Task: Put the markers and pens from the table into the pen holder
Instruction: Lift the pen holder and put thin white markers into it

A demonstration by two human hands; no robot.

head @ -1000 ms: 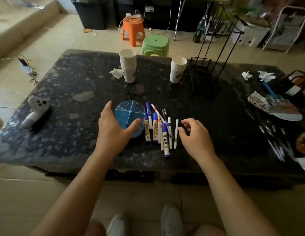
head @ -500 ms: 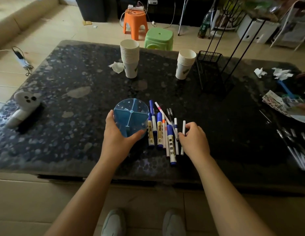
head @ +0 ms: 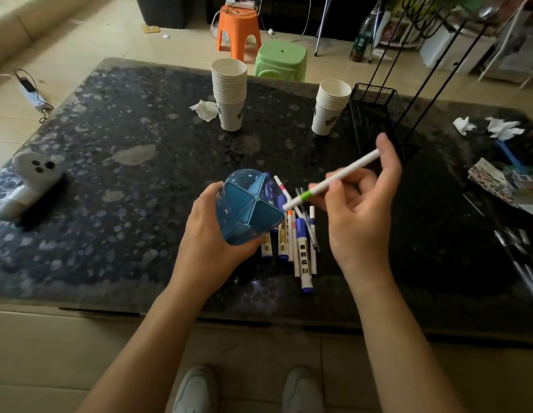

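Observation:
My left hand (head: 208, 242) grips a round blue pen holder (head: 244, 207) with divided compartments, lifted and tilted toward me above the dark table (head: 110, 162). My right hand (head: 360, 210) holds a thin white pen with a green band (head: 333, 181) slanted, its lower tip touching the holder's right rim. Under both hands a pile of markers and pens (head: 298, 245) lies on the table, white bodies with blue, orange and pink caps. The holder hides part of the pile.
Two stacks of paper cups (head: 229, 93) (head: 330, 107) stand behind the pile, with a black wire basket (head: 375, 117) to their right. Crumpled tissues (head: 204, 110), a white ghost-shaped gadget (head: 27, 180) at the left and papers and more pens (head: 497, 186) at the right.
My left hand has raised and tilted the blue holder off the table. My right hand has picked the green-banded pen from the pile and brought it up to the holder's rim.

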